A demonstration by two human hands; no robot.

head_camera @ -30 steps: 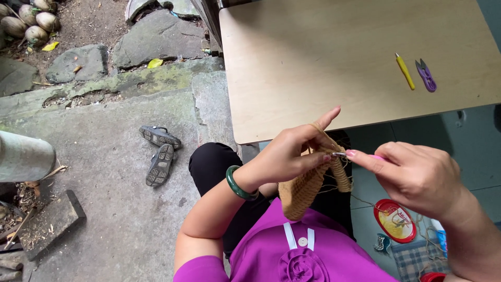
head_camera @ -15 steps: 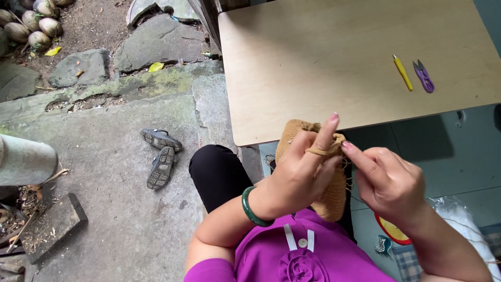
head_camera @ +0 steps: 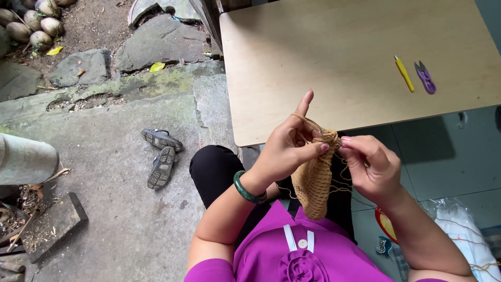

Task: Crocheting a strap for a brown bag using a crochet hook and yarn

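The left hand [head_camera: 284,151] pinches the top edge of a tan crocheted piece [head_camera: 314,180], its forefinger raised with a strand of yarn looped over it. The right hand [head_camera: 373,167] is curled shut at the same edge; what its fingers grip cannot be made out. The piece hangs between both hands, just below the edge of the wooden surface [head_camera: 334,62], where a yellow hook [head_camera: 404,74] lies beside purple snips [head_camera: 425,77]. A green bangle [head_camera: 246,189] circles the left wrist.
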